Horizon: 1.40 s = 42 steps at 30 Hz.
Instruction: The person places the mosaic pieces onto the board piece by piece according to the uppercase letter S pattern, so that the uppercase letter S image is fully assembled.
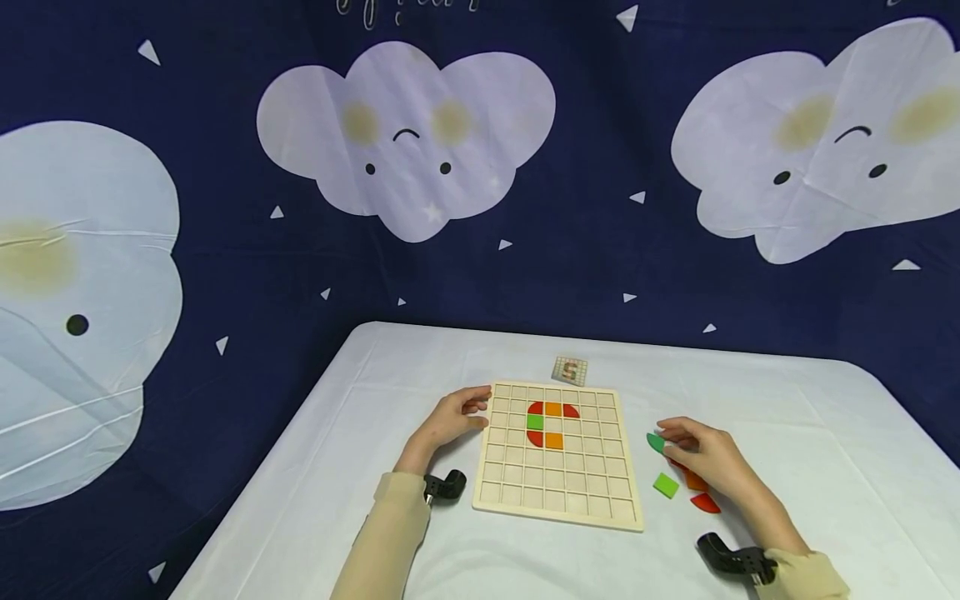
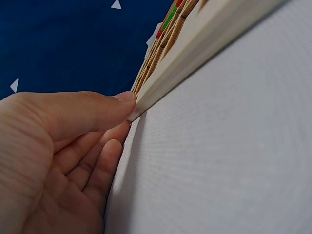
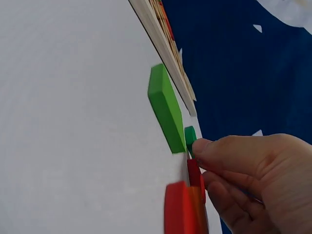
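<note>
A light wooden grid board (image 1: 555,479) lies on the white table. Several red, orange and light green pieces sit in its upper cells, among them a green square (image 1: 535,422). At the board's left edge my left hand (image 1: 448,418) rests with relaxed fingers; its thumb touches the rim (image 2: 165,80) in the left wrist view. To the right of the board, my right hand (image 1: 708,458) pinches a dark green rounded piece (image 1: 655,442). The thumb meets that piece (image 3: 190,134) in the right wrist view; the other fingertips are partly hidden.
Near the right hand lie a light green square (image 1: 665,486), a red rounded piece (image 1: 705,503) and an orange piece (image 1: 696,481), partly covered. A small pattern card (image 1: 570,371) lies behind the board. A dark blue cloth with clouds hangs behind the table (image 1: 810,417).
</note>
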Tool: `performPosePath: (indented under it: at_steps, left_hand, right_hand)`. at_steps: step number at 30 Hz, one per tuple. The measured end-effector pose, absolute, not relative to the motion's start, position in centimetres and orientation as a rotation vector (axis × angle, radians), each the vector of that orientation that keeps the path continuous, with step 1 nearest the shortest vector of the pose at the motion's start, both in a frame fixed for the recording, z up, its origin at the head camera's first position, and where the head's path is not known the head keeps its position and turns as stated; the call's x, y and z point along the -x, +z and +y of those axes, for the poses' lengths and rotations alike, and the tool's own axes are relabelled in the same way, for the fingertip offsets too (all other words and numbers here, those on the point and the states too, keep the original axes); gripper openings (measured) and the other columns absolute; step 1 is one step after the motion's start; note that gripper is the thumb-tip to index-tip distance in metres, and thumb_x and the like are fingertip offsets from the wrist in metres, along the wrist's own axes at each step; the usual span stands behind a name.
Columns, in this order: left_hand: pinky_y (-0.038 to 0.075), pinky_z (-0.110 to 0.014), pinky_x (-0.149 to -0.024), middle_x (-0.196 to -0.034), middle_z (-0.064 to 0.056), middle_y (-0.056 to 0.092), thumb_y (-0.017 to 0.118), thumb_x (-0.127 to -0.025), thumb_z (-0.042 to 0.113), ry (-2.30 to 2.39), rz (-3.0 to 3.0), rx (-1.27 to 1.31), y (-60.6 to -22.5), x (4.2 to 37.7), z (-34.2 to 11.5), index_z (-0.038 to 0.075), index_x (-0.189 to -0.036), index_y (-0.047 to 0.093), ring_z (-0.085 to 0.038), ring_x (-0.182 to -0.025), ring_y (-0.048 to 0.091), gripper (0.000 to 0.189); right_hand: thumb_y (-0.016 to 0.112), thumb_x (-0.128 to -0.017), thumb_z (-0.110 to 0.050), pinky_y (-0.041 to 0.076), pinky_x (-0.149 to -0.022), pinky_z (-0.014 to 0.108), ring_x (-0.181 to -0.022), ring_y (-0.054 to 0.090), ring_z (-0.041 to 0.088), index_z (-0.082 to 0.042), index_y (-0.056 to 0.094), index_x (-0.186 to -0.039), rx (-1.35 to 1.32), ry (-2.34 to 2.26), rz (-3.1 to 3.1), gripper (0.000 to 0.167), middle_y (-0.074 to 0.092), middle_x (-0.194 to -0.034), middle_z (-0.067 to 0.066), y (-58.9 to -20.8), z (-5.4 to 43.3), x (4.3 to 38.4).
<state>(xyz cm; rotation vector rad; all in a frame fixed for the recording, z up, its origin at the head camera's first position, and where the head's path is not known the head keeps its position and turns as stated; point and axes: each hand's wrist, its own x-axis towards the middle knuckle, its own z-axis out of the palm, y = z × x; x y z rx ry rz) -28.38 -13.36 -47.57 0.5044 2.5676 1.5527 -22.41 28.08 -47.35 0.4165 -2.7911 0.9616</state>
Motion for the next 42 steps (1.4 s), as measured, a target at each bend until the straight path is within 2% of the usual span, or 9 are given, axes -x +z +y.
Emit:
performPosePath:
  at_steps: [5,11,14,21,26,29,33,37,42]
  left_hand:
    - [0.044,-0.035,-0.093,-0.128,-0.011,0.057,0.069,-0.081,-0.003,1.549,2.572,-0.510,-47.6,28.3,-13.4,0.001,-0.135,0.050,-0.021,-0.106,0.056,0.057]
    - [0.044,-0.035,-0.094,-0.128,-0.011,0.056,0.069,-0.081,-0.003,1.552,2.574,-0.510,-47.5,28.3,-13.3,0.001,-0.135,0.050,-0.021,-0.107,0.056,0.057]
    - [0.044,-0.035,-0.094,-0.128,-0.012,0.056,0.069,-0.081,-0.003,1.559,2.571,-0.509,-47.4,28.2,-13.3,0.000,-0.135,0.050,-0.022,-0.107,0.056,0.057]
    - [0.044,-0.035,-0.095,-0.128,-0.012,0.056,0.069,-0.080,-0.003,1.564,2.558,-0.521,-47.4,28.2,-13.3,0.001,-0.135,0.050,-0.022,-0.107,0.056,0.058]
    - [0.044,-0.035,-0.095,-0.128,-0.012,0.056,0.070,-0.080,-0.003,1.576,2.559,-0.520,-47.5,28.4,-13.3,0.001,-0.135,0.051,-0.022,-0.108,0.056,0.058]
    - [0.043,-0.038,-0.096,-0.128,-0.013,0.056,0.070,-0.080,-0.003,1.592,2.547,-0.525,-47.7,28.5,-13.3,0.000,-0.135,0.050,-0.025,-0.108,0.056,0.058]
    - [0.043,-0.040,-0.096,-0.128,-0.014,0.056,0.070,-0.080,-0.003,1.600,2.538,-0.529,-47.9,28.6,-13.4,-0.001,-0.135,0.050,-0.026,-0.108,0.056,0.059]
    - [0.044,-0.036,-0.095,-0.128,-0.011,0.057,0.070,-0.080,-0.002,1.577,2.558,-0.518,-47.8,28.5,-13.4,0.001,-0.135,0.050,-0.022,-0.107,0.056,0.058]
    - [0.044,-0.033,-0.094,-0.128,-0.011,0.057,0.069,-0.080,-0.003,1.563,2.571,-0.513,-47.6,28.3,-13.4,0.001,-0.135,0.050,-0.021,-0.107,0.056,0.058]
  right_hand:
    - [0.073,-0.080,-0.006,0.051,-0.079,0.048,-0.093,0.064,0.031,-0.004,0.063,-0.117,-0.460,0.956,-2.799,0.039,0.067,-0.105,0.010,-47.2,27.4,22.5]
    - [0.076,-0.077,-0.004,0.053,-0.069,0.033,-0.082,0.063,0.022,-0.002,0.064,-0.112,-0.517,0.897,-2.754,0.037,0.067,-0.093,0.004,-47.4,26.8,23.1]
    - [0.076,-0.077,-0.006,0.052,-0.063,0.029,-0.077,0.063,0.020,-0.001,0.064,-0.110,-0.504,0.863,-2.731,0.036,0.067,-0.093,0.007,-47.4,26.5,23.3]
    - [0.065,-0.077,-0.001,0.048,-0.067,0.036,-0.080,0.058,0.019,-0.005,0.065,-0.115,-0.470,0.816,-2.839,0.039,0.065,-0.101,0.012,-47.0,26.4,22.8]
    - [0.072,-0.077,-0.001,0.052,-0.070,0.042,-0.083,0.062,0.026,0.000,0.064,-0.112,-0.491,0.767,-2.772,0.036,0.066,-0.097,0.013,-47.1,26.3,22.9]
    - [0.077,-0.076,-0.006,0.050,-0.074,0.049,-0.085,0.062,0.033,0.003,0.061,-0.114,-0.473,0.733,-2.727,0.042,0.067,-0.094,0.015,-47.2,26.3,22.9]
    - [0.074,-0.076,-0.003,0.049,-0.077,0.053,-0.093,0.061,0.037,0.002,0.056,-0.121,-0.498,0.729,-2.747,0.049,0.067,-0.102,0.016,-47.4,26.3,22.8]
    - [0.067,-0.077,0.002,0.051,-0.075,0.048,-0.092,0.062,0.033,-0.001,0.058,-0.121,-0.513,0.762,-2.793,0.046,0.066,-0.105,0.014,-47.5,26.2,23.0]
    - [0.069,-0.078,0.000,0.053,-0.069,0.043,-0.084,0.064,0.028,-0.001,0.061,-0.116,-0.511,0.764,-2.769,0.039,0.066,-0.103,0.015,-47.6,26.0,23.1]
